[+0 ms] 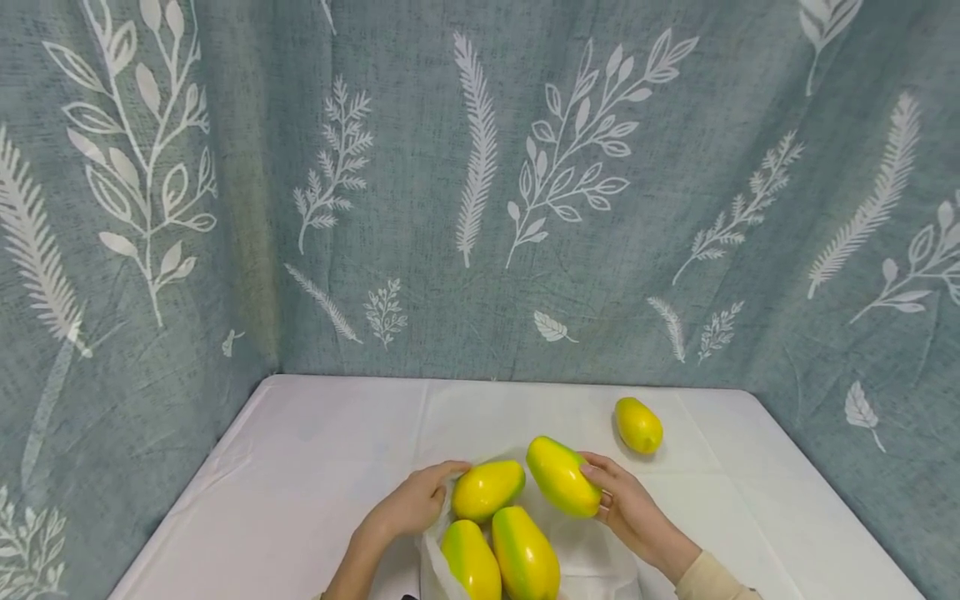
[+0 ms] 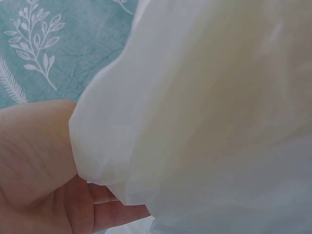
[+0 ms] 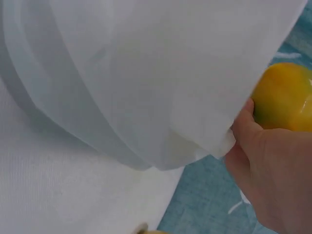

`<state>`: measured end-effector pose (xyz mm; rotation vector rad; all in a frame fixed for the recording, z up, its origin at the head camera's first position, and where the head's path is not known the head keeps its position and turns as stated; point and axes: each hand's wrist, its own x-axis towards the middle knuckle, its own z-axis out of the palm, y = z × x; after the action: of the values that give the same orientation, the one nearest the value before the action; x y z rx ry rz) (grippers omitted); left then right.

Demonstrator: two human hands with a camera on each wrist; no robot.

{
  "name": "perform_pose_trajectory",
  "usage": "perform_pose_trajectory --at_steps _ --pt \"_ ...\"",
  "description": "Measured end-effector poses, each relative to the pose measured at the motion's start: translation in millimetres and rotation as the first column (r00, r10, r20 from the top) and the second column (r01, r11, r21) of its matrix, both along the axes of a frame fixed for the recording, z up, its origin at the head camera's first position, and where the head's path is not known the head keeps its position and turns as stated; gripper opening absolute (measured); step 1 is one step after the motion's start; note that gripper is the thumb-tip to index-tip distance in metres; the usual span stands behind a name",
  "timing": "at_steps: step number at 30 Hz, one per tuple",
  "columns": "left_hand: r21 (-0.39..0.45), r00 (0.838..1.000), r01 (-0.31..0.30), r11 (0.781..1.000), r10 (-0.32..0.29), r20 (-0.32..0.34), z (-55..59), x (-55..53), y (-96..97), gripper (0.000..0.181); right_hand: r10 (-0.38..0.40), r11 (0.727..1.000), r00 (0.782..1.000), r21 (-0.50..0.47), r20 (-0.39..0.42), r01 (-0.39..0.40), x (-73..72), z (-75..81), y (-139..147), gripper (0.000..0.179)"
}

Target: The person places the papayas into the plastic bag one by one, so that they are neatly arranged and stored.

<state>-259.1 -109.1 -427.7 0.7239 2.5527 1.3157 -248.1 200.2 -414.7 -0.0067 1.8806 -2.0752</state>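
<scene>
A white bag (image 1: pixel 600 575) of thin, crinkled material stands at the front of the table, with three yellow-green papayas in its mouth: one at the back (image 1: pixel 487 492), one at front left (image 1: pixel 471 562) and one at front right (image 1: pixel 527 554). My left hand (image 1: pixel 411 502) holds the bag's left rim, its index finger beside the back papaya; in the left wrist view the bag (image 2: pixel 195 117) hides most of the fingers. Over the bag's right side, my right hand (image 1: pixel 633 508) grips another papaya (image 1: pixel 562 475), thumb on its near side. The right wrist view shows that papaya (image 3: pixel 285 95) beyond the bag's edge.
One more yellow papaya (image 1: pixel 639 425) lies on the white-covered table (image 1: pixel 322 450), toward the back right. Blue-green curtains (image 1: pixel 420 208) with white leaf prints hang along the table's back and sides.
</scene>
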Motion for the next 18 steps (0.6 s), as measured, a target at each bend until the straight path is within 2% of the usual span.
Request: perform_pose_trajectory --at_steps 7,18 --pt "-0.001 1.000 0.006 1.000 -0.006 -0.010 -0.5 -0.3 -0.8 0.044 0.000 1.000 1.000 0.026 -0.025 0.001 6.4 -0.6 -4.5 0.065" --pt "-0.012 1.000 -0.009 1.000 0.009 0.009 0.4 1.3 0.5 0.044 0.015 1.000 1.000 0.018 -0.007 -0.015 7.6 -2.0 -2.9 0.065"
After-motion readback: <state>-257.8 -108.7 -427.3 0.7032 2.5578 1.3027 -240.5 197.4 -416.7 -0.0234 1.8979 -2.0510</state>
